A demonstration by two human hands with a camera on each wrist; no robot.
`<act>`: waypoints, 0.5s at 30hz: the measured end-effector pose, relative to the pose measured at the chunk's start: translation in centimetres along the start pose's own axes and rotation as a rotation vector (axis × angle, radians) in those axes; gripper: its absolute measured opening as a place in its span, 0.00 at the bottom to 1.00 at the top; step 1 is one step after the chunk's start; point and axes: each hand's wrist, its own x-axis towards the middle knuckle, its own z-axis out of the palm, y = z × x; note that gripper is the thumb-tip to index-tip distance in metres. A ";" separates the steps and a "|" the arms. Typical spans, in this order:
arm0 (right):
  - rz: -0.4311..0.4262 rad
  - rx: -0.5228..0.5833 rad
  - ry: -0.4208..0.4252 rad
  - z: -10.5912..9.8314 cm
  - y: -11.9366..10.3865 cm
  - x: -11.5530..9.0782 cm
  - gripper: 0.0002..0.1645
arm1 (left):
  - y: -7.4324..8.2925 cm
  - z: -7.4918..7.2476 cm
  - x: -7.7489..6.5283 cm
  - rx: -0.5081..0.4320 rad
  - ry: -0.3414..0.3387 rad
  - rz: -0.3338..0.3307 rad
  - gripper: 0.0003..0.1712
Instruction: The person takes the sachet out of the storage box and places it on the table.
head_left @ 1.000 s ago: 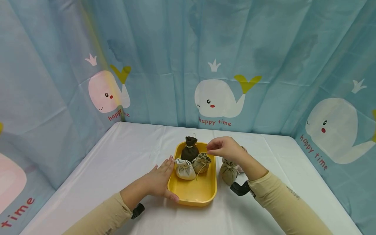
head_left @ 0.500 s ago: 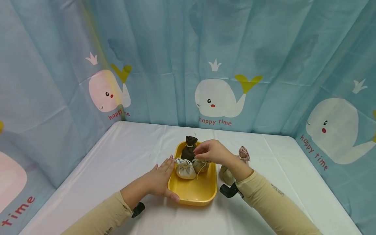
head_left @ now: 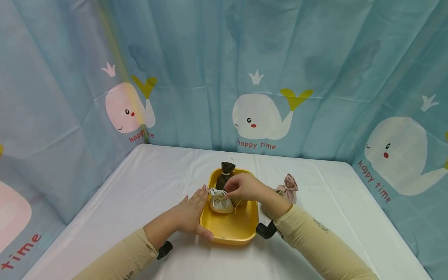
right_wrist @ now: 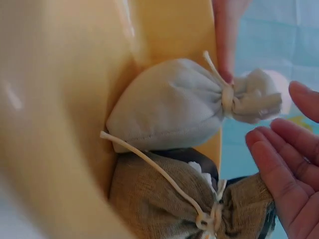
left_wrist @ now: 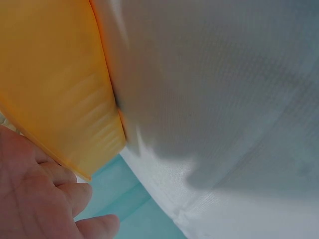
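Observation:
In the head view a yellow tray (head_left: 227,229) holds three small drawstring pouches: white (head_left: 221,205), dark brown (head_left: 227,168) and khaki (head_left: 240,201). My left hand (head_left: 190,214) lies along the tray's left side with straight fingers, its thumb at the near corner. Over the khaki pouch, largely hiding it, hangs my right hand (head_left: 246,187). In the right wrist view its thumb and fingers (right_wrist: 279,164) stand apart near the white pouch's gathered neck (right_wrist: 254,99), with a gap between. The fingers also come close to the khaki pouch's top; contact there is unclear.
Right of the tray stands a pink pouch (head_left: 289,188). A greenish-beige pouch (head_left: 280,191) beside it is mostly hidden by my right forearm. White cloth (head_left: 168,167) covers the table, with a blue whale-print curtain (head_left: 196,77) behind.
My right hand has moved left and slightly nearer, from the tray's right edge across the khaki pouch to the white one. The left hand and tray have stayed put.

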 end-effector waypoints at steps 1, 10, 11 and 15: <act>0.003 -0.011 -0.003 0.1 -0.1 0.0 0.11 | 0.0 0.0 0.0 0.000 0.000 0.000 0.80; 0.032 -0.068 -0.009 0.3 -0.3 0.3 0.10 | -0.1 0.1 0.0 0.004 0.007 0.001 0.80; 0.035 -0.073 -0.012 0.3 -0.3 0.3 0.09 | -0.1 0.1 0.0 0.002 0.006 0.000 0.80; 0.051 -0.085 -0.019 0.4 -0.4 0.4 0.08 | 0.0 0.1 0.0 -0.004 0.008 -0.003 0.80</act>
